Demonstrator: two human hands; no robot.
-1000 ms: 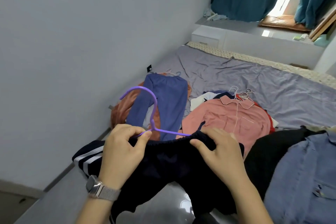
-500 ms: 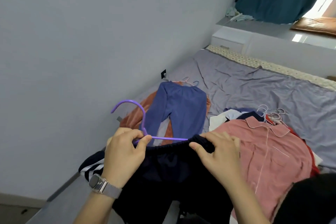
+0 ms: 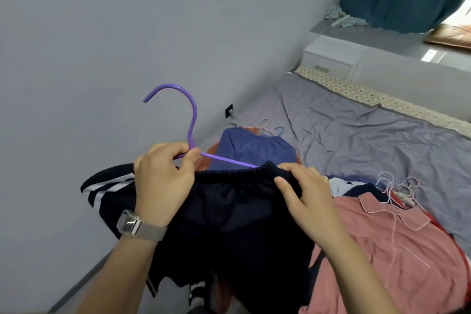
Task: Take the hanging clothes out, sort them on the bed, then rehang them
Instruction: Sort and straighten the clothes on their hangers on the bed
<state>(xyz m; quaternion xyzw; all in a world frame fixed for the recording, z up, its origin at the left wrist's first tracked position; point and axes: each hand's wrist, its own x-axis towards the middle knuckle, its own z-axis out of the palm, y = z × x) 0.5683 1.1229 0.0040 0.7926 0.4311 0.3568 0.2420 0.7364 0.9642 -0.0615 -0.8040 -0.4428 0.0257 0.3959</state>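
The far stretch of the bed (image 3: 369,135) lies open, only rumpled grey sheet, so a hand could reach across there freely. Closer in it gets crowded: the pink shirt (image 3: 397,250) spreads over the right side, with a tangle of pale wire hangers (image 3: 397,188) just beyond its collar. The blue trousers (image 3: 254,148) lie against the wall (image 3: 102,58), which closes off the whole left side. At the bed's head, the white nightstand (image 3: 331,58) and the window ledge (image 3: 407,43) block the way.
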